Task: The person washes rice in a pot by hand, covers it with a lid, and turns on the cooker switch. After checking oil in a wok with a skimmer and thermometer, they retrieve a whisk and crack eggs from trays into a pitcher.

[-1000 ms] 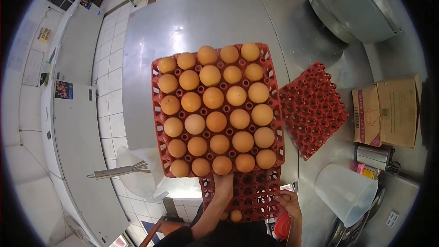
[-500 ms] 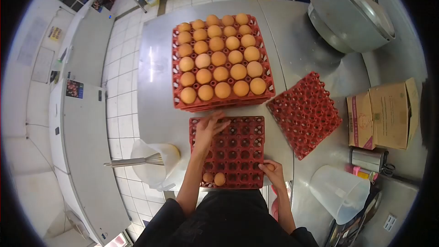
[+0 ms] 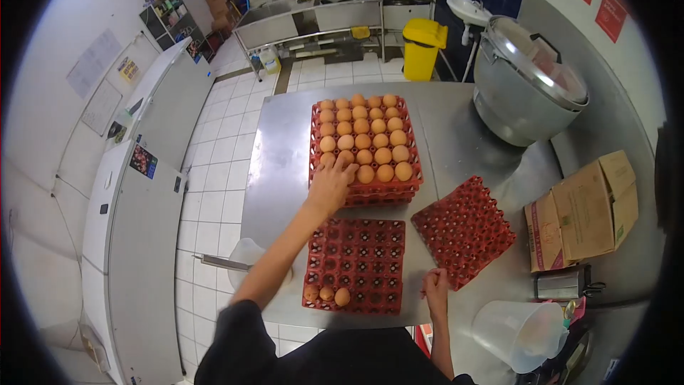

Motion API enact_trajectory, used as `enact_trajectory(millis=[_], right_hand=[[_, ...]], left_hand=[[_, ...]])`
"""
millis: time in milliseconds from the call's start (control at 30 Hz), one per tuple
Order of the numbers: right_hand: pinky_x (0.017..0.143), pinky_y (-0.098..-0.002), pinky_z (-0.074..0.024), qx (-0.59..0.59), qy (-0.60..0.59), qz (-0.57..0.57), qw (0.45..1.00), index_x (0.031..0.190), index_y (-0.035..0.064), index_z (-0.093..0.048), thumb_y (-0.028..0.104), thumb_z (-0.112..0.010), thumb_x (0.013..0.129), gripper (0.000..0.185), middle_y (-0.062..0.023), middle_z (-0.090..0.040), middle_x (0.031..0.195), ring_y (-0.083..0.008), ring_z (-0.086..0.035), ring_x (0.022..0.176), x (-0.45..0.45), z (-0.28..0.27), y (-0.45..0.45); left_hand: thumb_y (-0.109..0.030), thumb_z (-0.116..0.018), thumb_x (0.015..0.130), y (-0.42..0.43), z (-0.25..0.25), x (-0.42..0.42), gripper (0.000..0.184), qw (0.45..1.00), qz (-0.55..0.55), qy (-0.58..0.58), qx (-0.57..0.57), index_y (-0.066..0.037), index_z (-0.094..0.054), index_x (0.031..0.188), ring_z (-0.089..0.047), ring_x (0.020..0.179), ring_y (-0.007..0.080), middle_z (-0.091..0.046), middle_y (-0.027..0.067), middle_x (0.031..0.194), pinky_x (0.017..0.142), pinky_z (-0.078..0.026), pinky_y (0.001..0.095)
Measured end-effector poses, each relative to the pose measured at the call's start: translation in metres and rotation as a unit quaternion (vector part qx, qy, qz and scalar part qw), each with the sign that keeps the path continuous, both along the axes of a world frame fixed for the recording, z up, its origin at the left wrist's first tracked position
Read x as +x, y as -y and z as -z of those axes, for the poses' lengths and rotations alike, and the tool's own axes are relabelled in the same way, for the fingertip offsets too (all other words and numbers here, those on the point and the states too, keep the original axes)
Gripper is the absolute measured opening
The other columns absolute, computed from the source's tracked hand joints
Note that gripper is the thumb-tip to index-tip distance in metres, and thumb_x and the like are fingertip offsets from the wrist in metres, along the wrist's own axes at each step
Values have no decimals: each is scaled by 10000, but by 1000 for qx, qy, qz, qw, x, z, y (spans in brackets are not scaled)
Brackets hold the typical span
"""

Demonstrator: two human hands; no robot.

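My left hand (image 3: 331,187) reaches over the front left corner of a full egg tray (image 3: 311,144) on top of a red stack. Its fingers curl around an egg (image 3: 345,158) there and cover part of the front row. Below the stack, closer to me, lies a second red egg tray (image 3: 356,257). Three brown eggs (image 3: 326,294) sit in its front left cups; the other cups hold none. Off that tray's right side, my right hand (image 3: 435,291) hovers with its fingers curled in. What it may hold is hidden.
A red egg tray (image 3: 467,232) lies angled at the right. Beyond it stand a cardboard box (image 3: 581,210), a clear plastic container (image 3: 516,331) and a large lidded metal pot (image 3: 516,93). A whisk (image 3: 224,262) rests over a white container (image 3: 246,251) at left.
My left hand has moved forward from the near tray onto the stacked eggs. My right hand has left the near tray's right edge. The camera view has tilted up.
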State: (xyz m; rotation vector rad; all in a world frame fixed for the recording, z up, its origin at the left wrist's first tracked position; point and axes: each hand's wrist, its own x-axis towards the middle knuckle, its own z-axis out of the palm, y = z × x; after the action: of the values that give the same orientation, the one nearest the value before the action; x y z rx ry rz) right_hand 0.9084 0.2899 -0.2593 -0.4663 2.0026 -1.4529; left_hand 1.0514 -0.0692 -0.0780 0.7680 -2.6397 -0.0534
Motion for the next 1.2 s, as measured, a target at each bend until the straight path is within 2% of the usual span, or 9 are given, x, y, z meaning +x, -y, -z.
enact_trajectory(millis=[133,300,433,533,600,733,1000,1067,1200], right_hand=[[590,-288,-513,-135,222,-5,966,1187,38,-505,237,-555,1019,265,-91,-596,979,-157,-605,706,26,-60,22],[651,-299,-534,-190,318,-10,929,1318,71,-456,297,-507,1041,362,-98,-598,1061,-173,-617,757,58,-92,56],[756,-337,-524,-262,420,-48,868,1354,126,-450,343,-434,1054,370,-65,-592,1114,-175,-623,871,94,-96,79],[841,-345,-491,-279,405,-14,871,1338,141,-455,321,-435,1040,349,-54,-558,1167,-168,-573,1019,136,-119,91],[950,-327,-436,-264,409,-53,872,1328,146,-456,292,-428,1035,329,-41,-536,1218,-158,-518,1134,145,-108,81],[897,-331,-455,-244,410,-60,877,1319,137,-456,275,-401,1032,322,-41,-531,1235,-154,-530,1087,169,-113,78],[718,-298,-470,-186,384,-100,899,1311,93,-441,234,-458,1030,315,-82,-565,1090,-147,-571,841,211,-154,117],[781,-310,-475,-143,348,-270,886,1273,97,-464,232,-478,1040,270,-77,-575,1130,-165,-556,890,217,-162,137],[764,-279,-484,-103,226,-489,836,1336,37,-501,223,-566,1013,377,-59,-581,1098,-131,-567,889,246,-200,183]], left_hand=[[-144,-763,752,20,-13,-3,431,987,69,147,22,-94,-609,1151,-586,1058,363,-575,143,1135,889,-518,440],[-46,-732,839,-34,-34,23,368,957,-13,-207,203,-32,-554,1160,-666,869,267,-608,127,1028,797,-557,360],[20,-674,895,-157,23,55,357,747,-55,-544,379,-11,-484,1196,-621,973,156,-600,105,1136,791,-538,297],[45,-688,881,-217,53,74,413,793,-83,-483,363,-24,-444,1208,-615,1049,169,-584,122,1162,804,-540,267],[52,-684,887,-233,53,90,410,672,-121,-552,478,-14,-441,1210,-612,1063,175,-583,132,1175,820,-547,266],[50,-659,906,-237,71,118,408,752,-95,-478,444,-3,-422,1233,-611,1079,200,-541,140,1223,890,-540,307],[50,-607,913,-211,46,183,362,665,-112,-588,447,-38,-432,1218,-596,1018,168,-530,98,1123,830,-551,293],[61,-591,905,-194,24,218,354,606,-103,-639,462,-38,-434,1206,-585,1019,160,-521,89,1092,792,-555,289],[-13,-636,884,-162,4,280,361,718,-126,-474,494,-53,-458,1195,-590,879,145,-534,69,1003,740,-535,282]])
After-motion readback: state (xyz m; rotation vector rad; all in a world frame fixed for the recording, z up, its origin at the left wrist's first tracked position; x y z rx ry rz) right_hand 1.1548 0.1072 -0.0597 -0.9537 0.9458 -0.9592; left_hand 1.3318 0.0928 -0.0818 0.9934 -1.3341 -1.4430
